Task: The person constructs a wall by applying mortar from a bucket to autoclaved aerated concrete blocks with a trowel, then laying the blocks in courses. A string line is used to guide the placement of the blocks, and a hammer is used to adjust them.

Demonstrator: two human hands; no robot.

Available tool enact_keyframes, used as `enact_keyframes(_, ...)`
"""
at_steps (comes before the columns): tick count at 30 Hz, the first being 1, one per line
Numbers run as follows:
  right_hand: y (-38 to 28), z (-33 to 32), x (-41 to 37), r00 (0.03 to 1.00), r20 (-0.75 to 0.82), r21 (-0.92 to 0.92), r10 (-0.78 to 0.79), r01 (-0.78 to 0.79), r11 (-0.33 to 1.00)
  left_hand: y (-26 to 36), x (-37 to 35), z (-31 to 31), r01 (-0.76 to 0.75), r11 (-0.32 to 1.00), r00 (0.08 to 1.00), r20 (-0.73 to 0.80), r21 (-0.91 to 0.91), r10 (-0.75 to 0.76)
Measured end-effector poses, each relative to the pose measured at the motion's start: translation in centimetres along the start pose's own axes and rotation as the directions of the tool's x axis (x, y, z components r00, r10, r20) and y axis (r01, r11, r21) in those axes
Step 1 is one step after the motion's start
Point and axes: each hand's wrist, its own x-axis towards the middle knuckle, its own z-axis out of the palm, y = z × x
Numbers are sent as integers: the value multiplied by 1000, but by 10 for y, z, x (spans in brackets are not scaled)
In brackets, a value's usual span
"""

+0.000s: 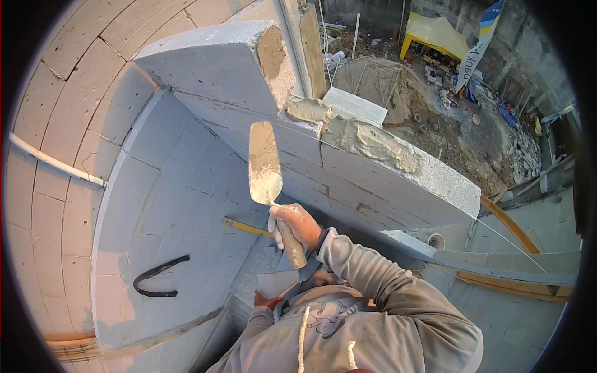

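Note:
My right hand is wrapped round the wooden handle of a trowel, whose mortar-smeared blade points up, away from me. Just beyond the blade runs a wall of pale blocks, with wet mortar spread along part of its top. A block stands higher on the wall to the left, mortar on its end face. Low near my body, my left hand grips the side of a flat, light grey rectangular piece; its lower part is hidden.
A yellow ruler-like strip lies below the trowel. A black curved strap or hose is against the grey wall at left. A thin line stretches along the wall. Beyond it, far below, are a dirt yard and a yellow canopy.

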Motion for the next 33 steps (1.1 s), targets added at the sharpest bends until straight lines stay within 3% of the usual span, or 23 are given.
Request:
enact_keyframes(2,29,-17,-15,989,46,-197,137,-126,972,0,8,1,-44,999,999,-5,4,44)
enact_keyframes(3,48,-27,-23,979,-44,-435,201,-200,878,-18,35,11,-60,998,998,25,17,59)
enact_keyframes(5,101,-72,-42,998,-14,-868,67,-45,494,-52,65,27,-104,995,994,31,0,104)
enact_keyframes(6,141,-103,-54,984,-114,-913,136,-157,375,-54,71,29,-136,990,991,4,-27,136)
enact_keyframes(7,172,-128,-73,957,-217,-933,192,-261,247,-29,54,23,-169,973,980,-75,160,182)
enact_keyframes(8,168,-135,-97,859,-391,-872,331,-461,165,7,33,14,-191,917,958,-138,350,252)
enact_keyframes(9,191,-155,-119,737,-530,-771,419,-624,124,5,38,10,-193,902,962,-108,387,252)
enact_keyframes(11,247,-202,-174,651,-644,-671,401,-733,111,5,57,3,-280,942,960,60,187,273)
enact_keyframes(12,265,-215,-200,530,-741,-545,413,-833,91,26,53,-3,-299,924,953,117,239,278)
enact_keyframes(14,254,-214,-245,433,-835,-416,339,-901,124,88,19,-13,-281,914,957,158,293,244)
enact_keyframes(15,271,-223,-265,451,-835,-438,316,-892,115,93,15,-10,-298,893,948,212,337,236)
enact_keyframes(17,305,-232,-299,459,-878,-427,135,-879,211,104,19,-8,-373,891,918,244,259,314)
enact_keyframes(18,313,-238,-310,452,-873,-403,186,-881,250,109,21,-6,-386,876,911,268,289,313)
enact_keyframes(20,349,-262,-324,403,-868,-319,291,-900,297,116,21,-3,-550,734,833,332,400,443)
enact_keyframes(22,391,-290,-327,398,-853,-286,337,-897,337,134,9,7,-582,677,812,369,450,453)
enact_keyframes(24,427,-316,-323,226,-932,-85,285,-897,433,134,15,22,-617,643,784,425,453,453)
enact_keyframes(25,447,-326,-319,216,-932,-59,292,-884,464,135,17,29,-635,611,770,442,472,460)
enact_keyframes(27,485,-350,-306,166,-974,-103,157,-932,348,132,17,47,-697,502,717,486,512,500)
enact_keyframes(31,504,-374,-294,150,-974,-22,168,-806,591,147,-3,105,-718,423,696,546,554,467)
enact_keyframes(32,531,-391,-285,237,-959,-99,153,-790,606,151,-13,122,-658,483,753,522,578,401)
enact_keyframes(33,557,-401,-271,244,-955,-90,167,-779,621,154,-19,135,-590,543,805,491,598,335)
